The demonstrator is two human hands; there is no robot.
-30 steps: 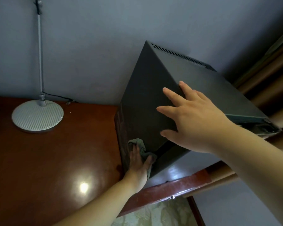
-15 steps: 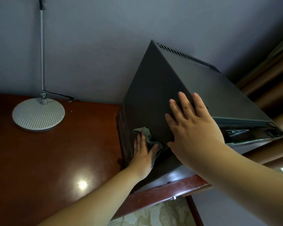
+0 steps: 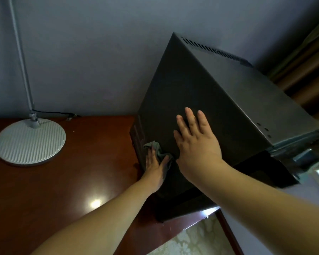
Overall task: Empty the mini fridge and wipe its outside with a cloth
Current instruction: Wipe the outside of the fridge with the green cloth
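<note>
Left of my left hand (image 3: 155, 167), desk (image 3: 81, 172) lies open up to lamp base (image 3: 29, 142); mini fridge (image 3: 191, 85) blocks right, wall (image 3: 99, 52) behind it.

Dark boxy mini fridge (image 3: 195, 83) under the flat right hand (image 3: 197, 144); crumpled grey cloth (image 3: 155, 145) beneath the left hand (image 3: 155, 167), against its side

My left hand (image 3: 155, 169) presses cloth (image 3: 156, 146) against dark fridge (image 3: 219, 85) side, low, near its left edge. My right hand (image 3: 197, 144) lies flat on same side, fingers straight, just beside cloth. Fridge on brown table (image 3: 63, 184); lamp base (image 3: 29, 141) well apart, left.
</note>
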